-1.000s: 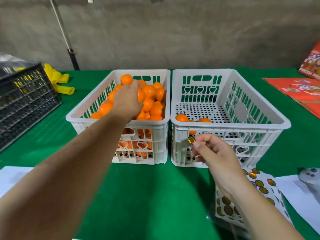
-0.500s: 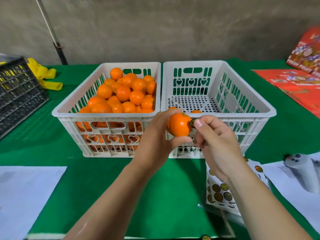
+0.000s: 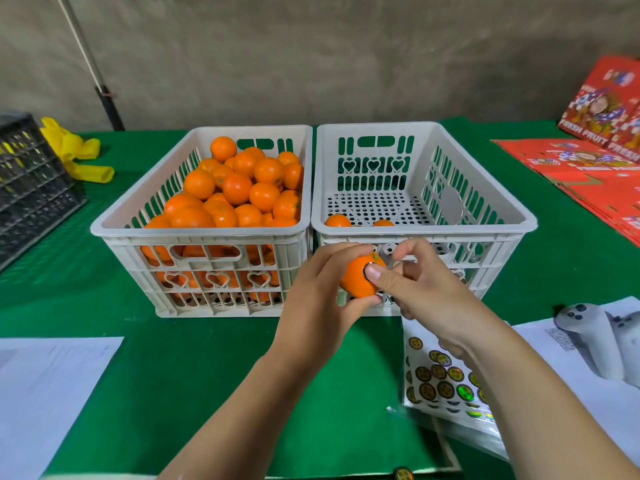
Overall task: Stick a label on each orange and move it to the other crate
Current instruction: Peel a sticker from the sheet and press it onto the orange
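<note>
Gripping an orange (image 3: 358,280) in curled fingers, the left hand (image 3: 320,303) holds it just in front of the right crate (image 3: 424,230). Right hand (image 3: 420,292) thumb presses a label (image 3: 367,270) onto the fruit, other fingers loosely curled. Full left crate (image 3: 201,230) at 10 o'clock; label sheet (image 3: 440,379) at 5 o'clock.

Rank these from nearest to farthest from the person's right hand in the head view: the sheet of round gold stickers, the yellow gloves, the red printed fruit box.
1. Sheet of round gold stickers: just below the right hand, near right.
2. Red printed fruit box: far right, at the back.
3. Yellow gloves: far left, at the back.
</note>
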